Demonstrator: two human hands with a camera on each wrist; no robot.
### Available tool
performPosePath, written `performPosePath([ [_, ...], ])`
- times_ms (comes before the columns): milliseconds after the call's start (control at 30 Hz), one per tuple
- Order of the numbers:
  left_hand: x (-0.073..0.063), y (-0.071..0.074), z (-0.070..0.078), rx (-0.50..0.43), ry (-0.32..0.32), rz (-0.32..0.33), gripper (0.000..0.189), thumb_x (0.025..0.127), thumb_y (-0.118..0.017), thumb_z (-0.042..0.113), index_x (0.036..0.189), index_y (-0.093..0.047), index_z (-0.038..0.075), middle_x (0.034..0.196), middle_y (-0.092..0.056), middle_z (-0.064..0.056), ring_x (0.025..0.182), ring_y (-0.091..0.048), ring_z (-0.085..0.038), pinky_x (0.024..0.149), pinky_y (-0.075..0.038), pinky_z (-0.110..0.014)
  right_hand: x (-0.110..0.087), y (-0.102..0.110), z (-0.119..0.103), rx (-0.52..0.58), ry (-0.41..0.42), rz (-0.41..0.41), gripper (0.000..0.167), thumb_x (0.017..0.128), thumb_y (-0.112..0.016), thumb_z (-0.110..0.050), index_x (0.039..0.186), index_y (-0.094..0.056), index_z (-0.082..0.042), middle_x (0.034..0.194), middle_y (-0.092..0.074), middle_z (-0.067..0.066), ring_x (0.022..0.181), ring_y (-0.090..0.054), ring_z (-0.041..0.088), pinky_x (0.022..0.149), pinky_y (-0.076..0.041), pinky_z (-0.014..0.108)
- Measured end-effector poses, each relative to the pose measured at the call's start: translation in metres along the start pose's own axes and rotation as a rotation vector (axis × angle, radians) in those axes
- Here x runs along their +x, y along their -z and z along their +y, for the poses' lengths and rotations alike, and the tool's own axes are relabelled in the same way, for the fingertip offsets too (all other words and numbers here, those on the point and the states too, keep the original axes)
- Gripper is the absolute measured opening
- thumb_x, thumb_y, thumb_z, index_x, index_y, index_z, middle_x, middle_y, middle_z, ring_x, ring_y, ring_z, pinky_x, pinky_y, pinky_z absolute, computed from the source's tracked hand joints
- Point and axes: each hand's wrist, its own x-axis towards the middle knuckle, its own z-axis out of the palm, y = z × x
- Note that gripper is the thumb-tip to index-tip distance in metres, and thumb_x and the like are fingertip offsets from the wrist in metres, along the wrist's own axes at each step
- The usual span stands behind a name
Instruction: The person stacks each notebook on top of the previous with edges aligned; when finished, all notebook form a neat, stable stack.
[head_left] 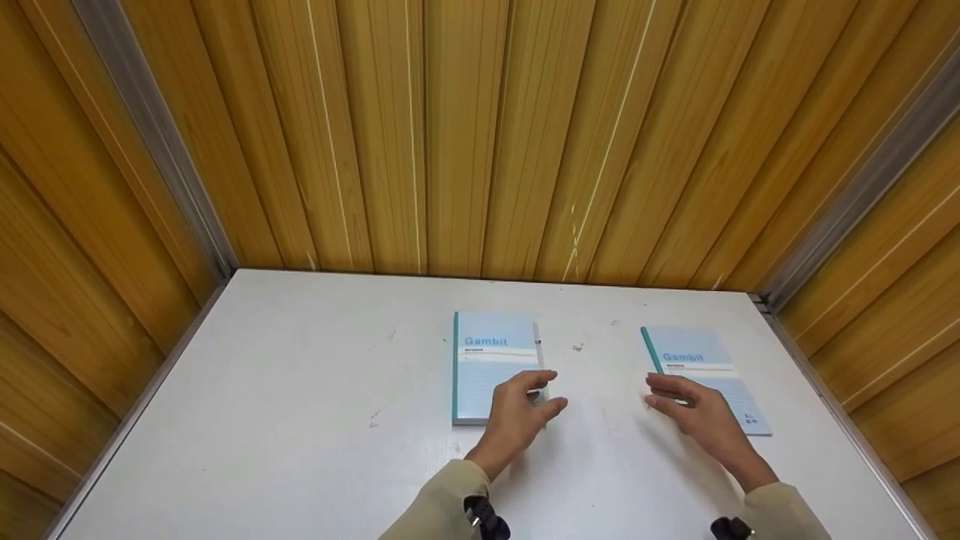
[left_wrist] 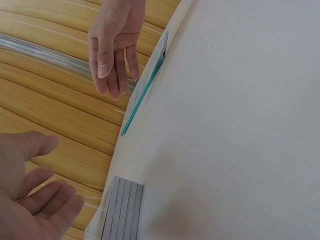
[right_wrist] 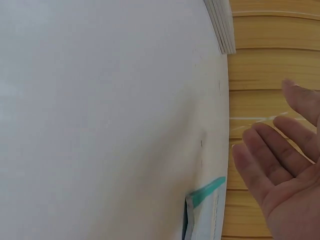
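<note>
A stack of light-blue "Gambit" notebooks with green spines lies on the white table, in the middle of the head view. The page edges of the stack show several notebooks in the left wrist view. My left hand is over the stack's near right corner, thumb and fingers apart, holding nothing. Farther right lies a single notebook of the same kind, slightly turned. My right hand hovers over its near left part, fingers loosely bent and nothing in them. In the right wrist view its green spine shows.
The white table has small scuff marks. Yellow wood-look panels rise behind it and on both sides, with grey metal posts at the corners. Dark straps circle both wrists over beige sleeves.
</note>
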Motion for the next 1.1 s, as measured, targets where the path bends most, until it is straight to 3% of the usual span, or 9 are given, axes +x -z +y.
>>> performPosePath([
  [167,0.003,-0.017,0.003,-0.005,0.017,-0.015,0.036,0.092,-0.083,0.007,0.126,-0.074,0.003,0.127,-0.073,-0.008,0.121,-0.069,-0.034,0.101,-0.058,-0.037,-0.002,0.018,0.013,-0.046,-0.027,0.035,0.057,0.102,-0.074,-0.036,0.145,-0.063,-0.001,0.14,-0.067,0.017,0.131,-0.061,0.037,0.093,-0.047,0.012],
  [233,0.005,-0.024,0.006,-0.013,0.031,-0.022,0.036,0.091,-0.084,0.007,0.126,-0.075,0.004,0.127,-0.073,-0.007,0.12,-0.069,-0.033,0.101,-0.058,-0.037,-0.003,0.026,0.017,-0.072,-0.055,0.044,0.06,0.102,-0.073,-0.04,0.146,-0.062,-0.002,0.141,-0.067,0.018,0.134,-0.058,0.039,0.102,-0.046,0.021],
  [333,0.007,-0.038,0.009,-0.026,0.047,-0.036,0.036,0.091,-0.084,0.009,0.126,-0.075,0.006,0.127,-0.073,-0.004,0.12,-0.069,-0.03,0.1,-0.058,-0.036,-0.005,0.036,0.024,-0.073,-0.103,0.053,0.065,0.101,-0.073,-0.044,0.148,-0.06,-0.001,0.143,-0.065,0.02,0.139,-0.053,0.042,0.115,-0.041,0.045],
  [433,0.009,-0.051,0.012,-0.043,0.078,-0.057,0.037,0.091,-0.085,0.01,0.127,-0.075,0.007,0.128,-0.072,0.0,0.12,-0.069,-0.026,0.101,-0.057,-0.034,-0.007,0.044,0.031,-0.038,-0.133,0.059,0.069,0.101,-0.074,-0.045,0.149,-0.058,0.001,0.145,-0.062,0.024,0.143,-0.046,0.045,0.118,-0.032,0.061],
  [767,0.018,-0.081,0.004,0.005,0.115,-0.082,0.037,0.091,-0.085,0.011,0.127,-0.075,0.006,0.126,-0.073,0.002,0.117,-0.068,-0.019,0.097,-0.055,-0.025,-0.015,0.063,0.052,-0.042,-0.212,0.071,0.077,0.101,-0.072,-0.049,0.152,-0.052,0.004,0.152,-0.052,0.03,0.147,-0.039,0.048,0.116,-0.031,0.063],
  [1100,0.022,-0.103,-0.003,0.013,0.133,-0.099,0.039,0.09,-0.087,0.015,0.126,-0.076,0.006,0.122,-0.074,0.004,0.111,-0.066,-0.008,0.103,-0.052,-0.024,-0.023,0.078,0.07,-0.1,-0.251,0.084,0.078,0.102,-0.071,-0.049,0.154,-0.049,0.004,0.158,-0.041,0.035,0.146,-0.036,0.054,0.115,-0.035,0.065],
])
